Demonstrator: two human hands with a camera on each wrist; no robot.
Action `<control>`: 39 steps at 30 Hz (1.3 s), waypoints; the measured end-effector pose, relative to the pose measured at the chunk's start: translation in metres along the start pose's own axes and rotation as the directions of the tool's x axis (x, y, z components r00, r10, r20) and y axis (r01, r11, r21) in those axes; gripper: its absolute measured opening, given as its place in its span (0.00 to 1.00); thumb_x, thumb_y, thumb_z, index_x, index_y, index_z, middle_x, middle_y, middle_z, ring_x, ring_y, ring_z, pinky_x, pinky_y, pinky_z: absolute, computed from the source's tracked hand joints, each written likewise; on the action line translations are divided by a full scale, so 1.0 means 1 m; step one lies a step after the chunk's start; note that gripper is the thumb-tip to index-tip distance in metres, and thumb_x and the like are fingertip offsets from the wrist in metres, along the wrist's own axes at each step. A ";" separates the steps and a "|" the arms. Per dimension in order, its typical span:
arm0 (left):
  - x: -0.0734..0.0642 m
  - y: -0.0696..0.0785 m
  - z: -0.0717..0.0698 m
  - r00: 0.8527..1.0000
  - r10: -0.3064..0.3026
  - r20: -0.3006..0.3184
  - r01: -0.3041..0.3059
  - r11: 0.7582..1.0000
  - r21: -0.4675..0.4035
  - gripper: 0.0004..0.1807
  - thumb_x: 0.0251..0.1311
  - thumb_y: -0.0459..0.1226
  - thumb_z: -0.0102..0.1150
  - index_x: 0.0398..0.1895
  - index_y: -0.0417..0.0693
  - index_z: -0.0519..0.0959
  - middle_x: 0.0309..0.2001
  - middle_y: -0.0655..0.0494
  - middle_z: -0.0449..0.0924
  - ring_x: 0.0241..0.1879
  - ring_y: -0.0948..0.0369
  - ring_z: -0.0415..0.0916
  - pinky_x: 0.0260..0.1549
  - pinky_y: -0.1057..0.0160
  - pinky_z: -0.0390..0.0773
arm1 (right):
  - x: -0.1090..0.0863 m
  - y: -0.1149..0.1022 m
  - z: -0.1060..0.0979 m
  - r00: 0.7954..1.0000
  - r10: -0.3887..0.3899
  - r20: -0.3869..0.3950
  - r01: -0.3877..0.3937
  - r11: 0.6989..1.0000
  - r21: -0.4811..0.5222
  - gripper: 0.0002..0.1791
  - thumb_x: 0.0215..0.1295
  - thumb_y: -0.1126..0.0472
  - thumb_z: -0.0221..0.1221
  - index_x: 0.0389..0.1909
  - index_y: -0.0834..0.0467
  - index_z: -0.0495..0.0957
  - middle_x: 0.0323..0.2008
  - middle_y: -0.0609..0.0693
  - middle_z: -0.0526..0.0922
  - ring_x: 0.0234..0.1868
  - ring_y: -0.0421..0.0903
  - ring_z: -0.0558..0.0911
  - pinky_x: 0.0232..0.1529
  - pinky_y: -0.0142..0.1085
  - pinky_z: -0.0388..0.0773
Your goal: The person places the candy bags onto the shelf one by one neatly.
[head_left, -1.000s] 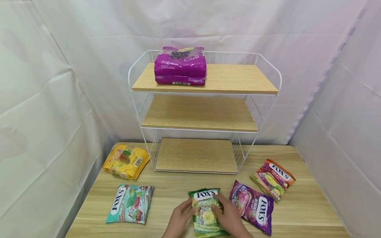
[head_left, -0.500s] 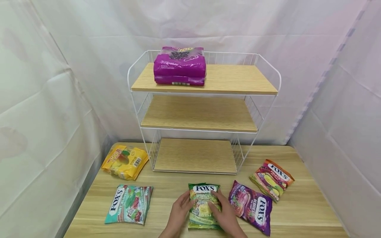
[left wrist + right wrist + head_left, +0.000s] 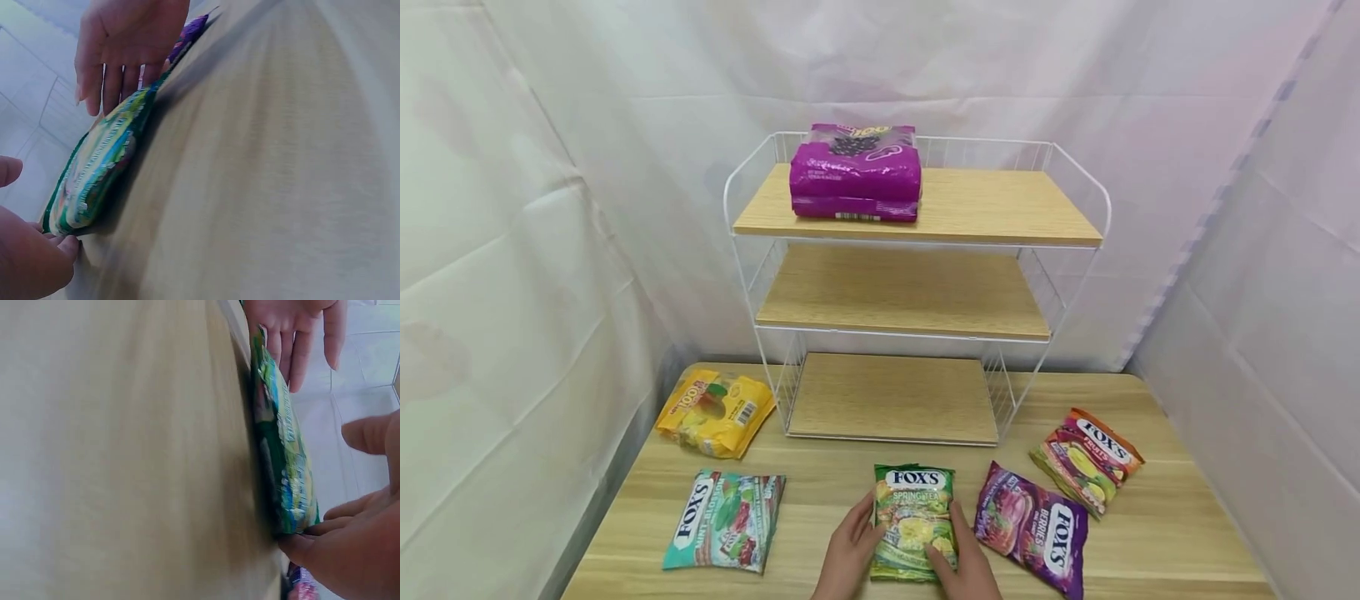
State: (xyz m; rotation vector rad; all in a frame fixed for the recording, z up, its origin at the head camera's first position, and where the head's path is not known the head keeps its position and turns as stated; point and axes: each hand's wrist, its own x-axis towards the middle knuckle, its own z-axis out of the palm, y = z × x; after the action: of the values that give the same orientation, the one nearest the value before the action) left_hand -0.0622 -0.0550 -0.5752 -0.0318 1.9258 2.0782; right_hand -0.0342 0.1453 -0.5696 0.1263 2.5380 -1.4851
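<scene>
A green Fox's Spring Tea candy bag (image 3: 914,523) lies face up at the front middle of the wooden table, between both hands. My left hand (image 3: 850,546) is at its left side, fingertips right at the edge, and the left wrist view shows that thumb standing off the bag (image 3: 100,165). At the opposite side my right hand (image 3: 964,557) has its fingers against the edge; in the right wrist view the thumb (image 3: 369,434) is lifted away from the wrapper. Close to the right hand lies a purple Fox's Berries bag (image 3: 1033,527).
Behind stands a three-tier rack (image 3: 917,367) of wooden boards and white wire, with a purple candy pack (image 3: 855,179) on its top board. A yellow pack (image 3: 717,412) and a teal Fox's bag (image 3: 726,521) lie left; an orange-red Fox's Fruits bag (image 3: 1088,462) lies right.
The green bag has shifted slightly up the table and straightened. Both hands, whose fingers lay over its front earlier, have drawn out toward its sides, the right one lower.
</scene>
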 end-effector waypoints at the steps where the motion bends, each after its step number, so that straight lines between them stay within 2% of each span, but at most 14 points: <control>1: -0.002 -0.002 -0.001 1.000 -0.005 -0.010 0.005 1.000 0.007 0.36 0.68 0.40 0.54 0.70 0.27 0.53 0.70 0.30 0.51 0.69 0.38 0.49 0.65 0.46 0.57 | -0.002 0.000 0.001 1.000 0.017 -0.001 -0.017 1.000 0.012 0.47 0.65 0.47 0.59 0.72 0.69 0.47 0.68 0.75 0.50 0.65 0.75 0.54 0.60 0.66 0.57; 3: -0.006 -0.005 -0.002 1.000 -0.023 -0.016 0.023 1.000 -0.016 0.37 0.68 0.40 0.54 0.70 0.27 0.52 0.69 0.29 0.51 0.68 0.38 0.49 0.64 0.49 0.60 | -0.005 0.000 0.003 0.999 0.031 -0.013 -0.031 0.999 0.021 0.46 0.66 0.47 0.58 0.72 0.69 0.47 0.68 0.75 0.52 0.65 0.75 0.55 0.59 0.66 0.59; 6: -0.010 -0.010 -0.001 0.998 -0.060 0.008 0.060 0.993 -0.101 0.38 0.67 0.40 0.55 0.71 0.28 0.51 0.70 0.30 0.49 0.69 0.39 0.48 0.63 0.55 0.63 | -0.007 0.003 0.005 0.999 0.030 -0.035 -0.029 0.999 0.032 0.46 0.65 0.48 0.58 0.72 0.69 0.48 0.67 0.75 0.53 0.64 0.74 0.56 0.59 0.65 0.60; 9: -0.011 -0.013 0.002 0.998 -0.061 0.035 0.067 0.980 -0.186 0.39 0.67 0.39 0.55 0.71 0.29 0.49 0.71 0.31 0.46 0.69 0.40 0.47 0.62 0.60 0.65 | -0.008 0.004 0.006 0.998 0.028 -0.050 -0.027 0.999 0.034 0.45 0.65 0.48 0.59 0.72 0.68 0.50 0.67 0.74 0.55 0.65 0.73 0.57 0.61 0.64 0.59; 14: -0.009 -0.015 0.007 0.998 -0.055 0.039 0.063 0.967 -0.246 0.40 0.66 0.38 0.56 0.71 0.28 0.48 0.71 0.31 0.45 0.70 0.41 0.46 0.61 0.62 0.66 | -0.009 0.006 0.007 0.997 0.042 -0.060 -0.038 0.997 0.059 0.45 0.64 0.47 0.60 0.73 0.64 0.52 0.67 0.72 0.57 0.64 0.73 0.59 0.61 0.64 0.59; 18: -0.010 -0.015 0.010 0.998 -0.060 0.024 0.064 0.968 -0.242 0.40 0.65 0.37 0.57 0.71 0.29 0.48 0.71 0.31 0.45 0.70 0.41 0.45 0.60 0.62 0.67 | -0.010 0.006 0.011 0.997 0.054 -0.059 -0.048 0.993 0.109 0.44 0.63 0.47 0.61 0.73 0.62 0.52 0.68 0.71 0.56 0.66 0.71 0.58 0.62 0.63 0.58; 25: -0.010 -0.017 0.015 0.998 -0.013 -0.061 0.001 0.981 -0.192 0.36 0.65 0.32 0.55 0.69 0.25 0.52 0.70 0.30 0.47 0.69 0.40 0.45 0.60 0.64 0.66 | -0.010 0.003 0.011 0.994 0.091 -0.063 -0.078 0.981 0.177 0.43 0.63 0.46 0.60 0.73 0.58 0.54 0.68 0.70 0.57 0.66 0.71 0.57 0.62 0.63 0.58; 26: -0.010 -0.017 0.016 0.997 -0.009 -0.074 -0.005 0.982 -0.188 0.35 0.64 0.30 0.55 0.69 0.25 0.52 0.70 0.30 0.47 0.69 0.40 0.44 0.61 0.63 0.65 | -0.010 0.003 0.011 0.994 0.091 -0.065 -0.078 0.979 0.186 0.43 0.63 0.46 0.60 0.73 0.58 0.54 0.68 0.69 0.57 0.66 0.71 0.57 0.62 0.63 0.58; 29: -0.010 -0.018 0.019 0.993 0.021 -0.114 -0.032 0.995 -0.092 0.34 0.62 0.28 0.56 0.68 0.25 0.55 0.71 0.31 0.48 0.70 0.39 0.43 0.65 0.53 0.58 | -0.009 0.004 0.014 0.992 0.094 -0.080 -0.075 0.973 0.220 0.41 0.63 0.47 0.60 0.73 0.58 0.56 0.68 0.69 0.58 0.66 0.71 0.57 0.63 0.63 0.56; 33: -0.010 -0.020 0.020 0.991 0.049 -0.127 -0.047 0.999 0.018 0.33 0.60 0.29 0.58 0.68 0.29 0.59 0.71 0.35 0.52 0.70 0.38 0.43 0.65 0.43 0.51 | -0.009 0.005 0.019 0.990 0.105 -0.099 -0.078 0.967 0.240 0.41 0.62 0.49 0.62 0.73 0.56 0.57 0.67 0.69 0.59 0.66 0.71 0.58 0.63 0.63 0.57; 36: -0.009 -0.021 0.019 0.992 0.044 -0.120 -0.043 0.999 0.014 0.33 0.61 0.30 0.58 0.68 0.30 0.60 0.71 0.36 0.54 0.70 0.39 0.45 0.65 0.44 0.53 | -0.008 0.006 0.020 0.988 0.112 -0.110 -0.083 0.968 0.236 0.41 0.62 0.49 0.62 0.73 0.54 0.58 0.68 0.68 0.60 0.66 0.70 0.59 0.62 0.62 0.59; 39: -0.006 -0.019 0.019 0.992 0.041 -0.120 -0.047 0.998 -0.041 0.31 0.62 0.29 0.56 0.67 0.29 0.61 0.69 0.35 0.55 0.69 0.41 0.47 0.65 0.52 0.57 | -0.008 0.006 0.020 0.986 0.110 -0.126 -0.079 0.970 0.231 0.38 0.63 0.49 0.62 0.72 0.52 0.60 0.67 0.66 0.61 0.66 0.69 0.60 0.62 0.60 0.62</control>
State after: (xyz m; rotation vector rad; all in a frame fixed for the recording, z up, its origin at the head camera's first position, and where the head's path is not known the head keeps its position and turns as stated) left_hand -0.0480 -0.0366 -0.5909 -0.1263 1.9651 2.1931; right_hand -0.0229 0.1315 -0.5825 0.3912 2.4171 -1.7777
